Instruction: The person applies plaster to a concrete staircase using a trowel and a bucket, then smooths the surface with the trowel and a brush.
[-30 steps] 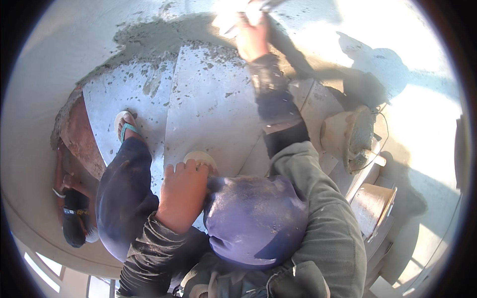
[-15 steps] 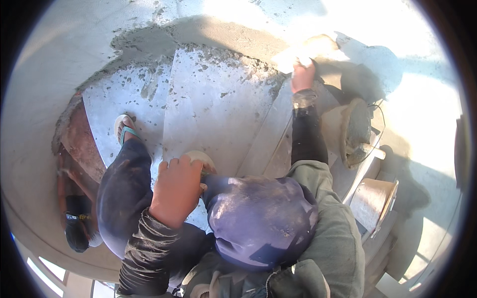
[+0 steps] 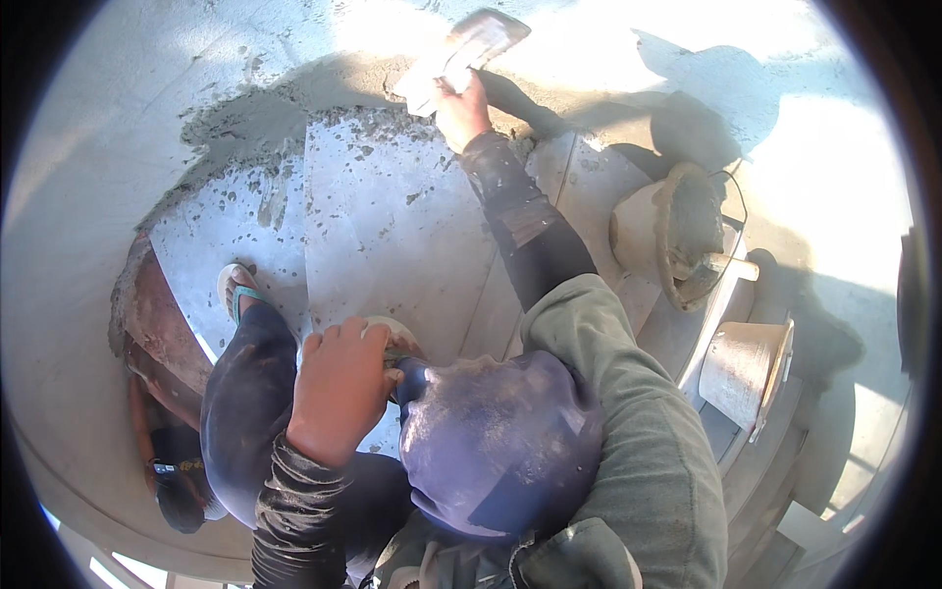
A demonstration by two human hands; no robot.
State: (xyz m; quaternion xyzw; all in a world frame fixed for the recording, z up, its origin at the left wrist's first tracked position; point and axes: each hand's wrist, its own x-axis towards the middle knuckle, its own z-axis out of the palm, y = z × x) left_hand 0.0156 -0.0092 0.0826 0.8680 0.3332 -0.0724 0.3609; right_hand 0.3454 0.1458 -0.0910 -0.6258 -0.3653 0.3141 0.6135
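My right hand grips a rectangular plastering trowel, its flat blade tilted off the wall and blurred by motion. Beneath it runs a band of wet grey mortar between the pale wall and the boards. My left hand hangs knuckles up beside my bent knee, fingers curled and palm hidden. Whether it holds anything cannot be seen.
Mortar-spattered metal sheets lie underfoot, bearing my sandalled foot. At right, a mortar-caked bucket has a wooden tool handle across it. A second bucket stands nearer. Another person is lower left, by a reddish opening.
My right hand has swept the trowel left and farther away along the mortar band, and the blade has turned up. The left hand stays nearly in place. The view has shifted slightly.
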